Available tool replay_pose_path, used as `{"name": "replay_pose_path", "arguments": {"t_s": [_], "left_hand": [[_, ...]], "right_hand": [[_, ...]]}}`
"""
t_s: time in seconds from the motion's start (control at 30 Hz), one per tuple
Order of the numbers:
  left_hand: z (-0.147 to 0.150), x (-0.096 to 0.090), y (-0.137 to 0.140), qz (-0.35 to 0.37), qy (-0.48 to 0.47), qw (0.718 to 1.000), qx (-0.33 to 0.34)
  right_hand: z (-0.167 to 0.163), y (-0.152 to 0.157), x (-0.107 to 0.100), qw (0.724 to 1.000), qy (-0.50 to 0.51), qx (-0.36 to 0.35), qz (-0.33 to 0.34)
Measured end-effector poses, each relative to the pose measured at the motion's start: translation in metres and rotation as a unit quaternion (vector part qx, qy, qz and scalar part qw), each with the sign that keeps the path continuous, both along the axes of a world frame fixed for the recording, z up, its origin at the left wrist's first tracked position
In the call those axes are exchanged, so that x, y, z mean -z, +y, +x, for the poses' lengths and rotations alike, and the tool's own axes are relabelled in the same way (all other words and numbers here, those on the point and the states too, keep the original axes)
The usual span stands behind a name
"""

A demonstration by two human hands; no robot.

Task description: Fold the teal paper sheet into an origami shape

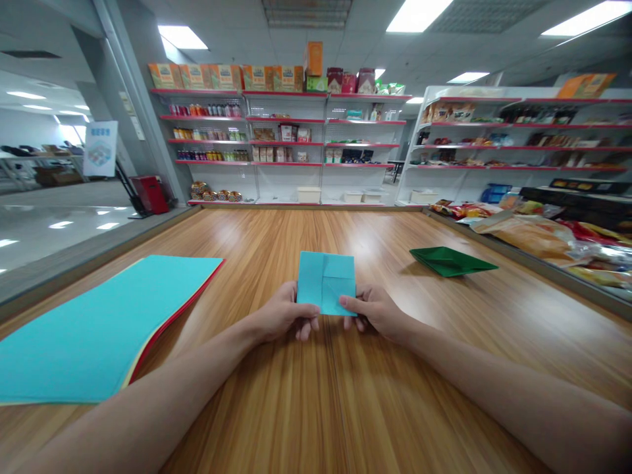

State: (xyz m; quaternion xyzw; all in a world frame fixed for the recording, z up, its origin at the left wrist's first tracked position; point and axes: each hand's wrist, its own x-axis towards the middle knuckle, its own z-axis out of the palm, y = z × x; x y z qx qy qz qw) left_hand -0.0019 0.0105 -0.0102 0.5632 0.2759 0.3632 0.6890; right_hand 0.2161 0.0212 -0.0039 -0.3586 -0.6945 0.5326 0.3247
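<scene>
Holding a small blue square [328,273] of folded paper over the middle of the bench [276,395], between its left and right edges and well short of the far edge. Pinching the lower left corner with the left hand [282,313], laying the thumb along the front and curling the other fingers behind and below. Gripping the lower right corner with the right hand [379,312] in like manner, setting that thumb farther in on the face. Closing both sets of fingers right onto the paper. Showing on its front a long crease left of the middle, a flap edge across the right half and a faint slanting line beneath. Not being able to tell whether touching the bench or hanging just above it.

Seeing a stack [113,322] of sheets lying by the left edge, blue on top, pale yellow and red beneath. Seeing a green tray [451,261], folded and shallow, lying toward the right edge, well apart from the right hand. Facing shelves [284,174] beyond the far edge, and having packs [533,234] lying just past the right edge.
</scene>
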Motion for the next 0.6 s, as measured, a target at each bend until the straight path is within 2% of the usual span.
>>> {"name": "replay_pose_path", "arguments": {"t_s": [0.2,0.37,0.53,0.6], "left_hand": [[0.003,0.000,-0.002,-0.018,-0.038,0.998,-0.038],[0.009,-0.007,-0.006,-0.049,-0.040,0.997,-0.054],[0.011,-0.007,-0.004,-0.073,-0.073,0.981,-0.162],[0.009,-0.006,-0.003,-0.094,-0.073,0.980,-0.161]], "right_hand": [[0.003,0.000,-0.002,0.999,-0.017,-0.039,-0.017],[0.005,-0.004,-0.011,0.993,-0.044,-0.109,-0.022],[0.005,-0.008,-0.014,0.987,-0.068,-0.143,-0.036],[0.004,-0.008,-0.011,0.988,-0.081,-0.124,-0.030]]}}
